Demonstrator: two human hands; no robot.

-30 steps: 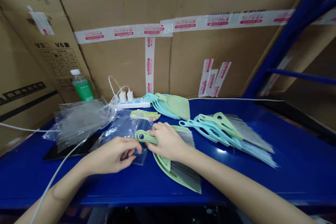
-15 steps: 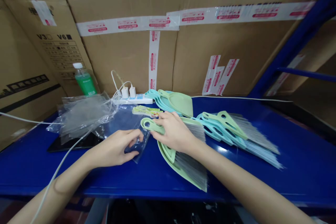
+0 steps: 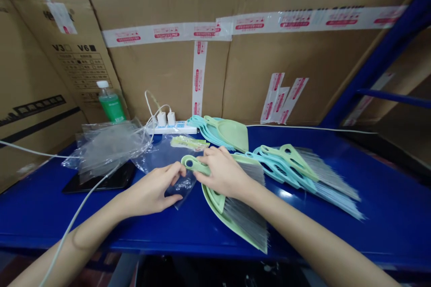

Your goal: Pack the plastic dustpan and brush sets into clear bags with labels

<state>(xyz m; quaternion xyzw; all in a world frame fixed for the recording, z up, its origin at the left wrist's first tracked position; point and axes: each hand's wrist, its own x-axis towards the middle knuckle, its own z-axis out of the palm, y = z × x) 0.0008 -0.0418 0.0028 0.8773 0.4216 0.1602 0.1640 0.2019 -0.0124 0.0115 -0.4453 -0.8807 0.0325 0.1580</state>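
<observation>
My right hand [image 3: 220, 172] is closed around the handles of a light green dustpan [image 3: 220, 216] and the matching brush [image 3: 247, 217] lying on it. The brush's grey bristles point toward the table's front edge. My left hand [image 3: 156, 188] is just left of the handle ends, its thumb apart from its curved fingers. Under and beside those fingers lies a clear plastic bag [image 3: 183, 199]; whether they touch it I cannot tell. Just behind the handles are green-and-yellow printed cards [image 3: 188, 142].
Blue and green dustpans [image 3: 232, 133] are stacked at the back. Several brushes [image 3: 286, 166] lie to the right. On the left are clear bags [image 3: 107, 145], a black flat device [image 3: 117, 179], a green bottle [image 3: 112, 106] and a white power strip [image 3: 178, 128]. A white cable [image 3: 81, 206] crosses my left forearm.
My left hand has shifted slightly right, closer to the handle ends. My right hand keeps its grip on the dustpan and brush, and the view has moved a little.
</observation>
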